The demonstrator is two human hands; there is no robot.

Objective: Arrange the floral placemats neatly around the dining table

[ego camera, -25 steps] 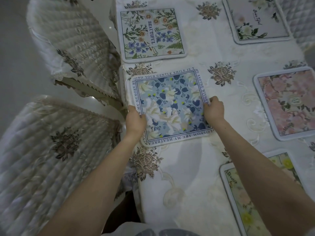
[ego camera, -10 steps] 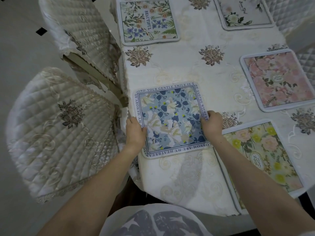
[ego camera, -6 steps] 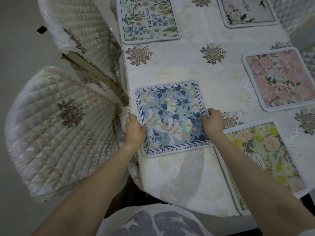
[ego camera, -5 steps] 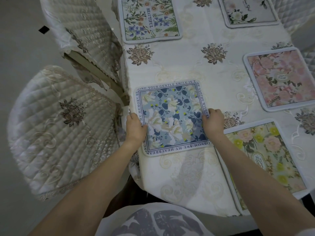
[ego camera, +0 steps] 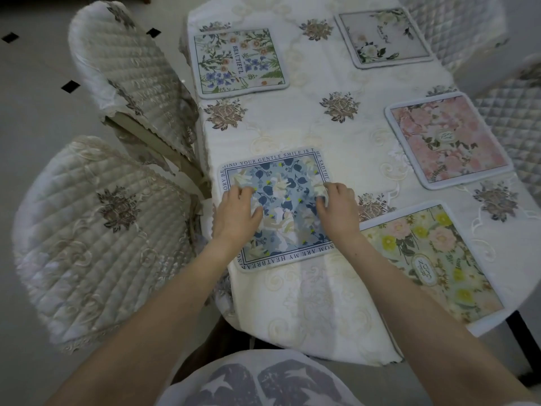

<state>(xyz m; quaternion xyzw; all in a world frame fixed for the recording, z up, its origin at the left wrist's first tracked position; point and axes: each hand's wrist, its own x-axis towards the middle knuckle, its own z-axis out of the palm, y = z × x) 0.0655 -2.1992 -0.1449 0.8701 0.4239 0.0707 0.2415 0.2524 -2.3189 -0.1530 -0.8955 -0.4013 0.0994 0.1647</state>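
A blue floral placemat (ego camera: 282, 189) with a lettered border lies flat near the table's left edge. My left hand (ego camera: 237, 213) rests palm down on its left part, fingers spread. My right hand (ego camera: 336, 210) presses on its right part, fingers curled onto the cloth. Around it lie a yellow floral placemat (ego camera: 433, 259) at the near right, a pink one (ego camera: 448, 143) at the right, a green and blue "BEAUTIFUL" one (ego camera: 238, 63) at the far left and a pale grey one (ego camera: 383, 36) at the far right.
An embroidered white tablecloth (ego camera: 316, 124) covers the table. Two quilted covered chairs (ego camera: 96, 230) (ego camera: 128, 71) stand close along the left side. More quilted chairs (ego camera: 512, 112) line the right side. The table's near edge is just in front of my body.
Both hands have left the blue mat's side edges and now lie on top of it. The mat earlier slid toward the near end of the table.
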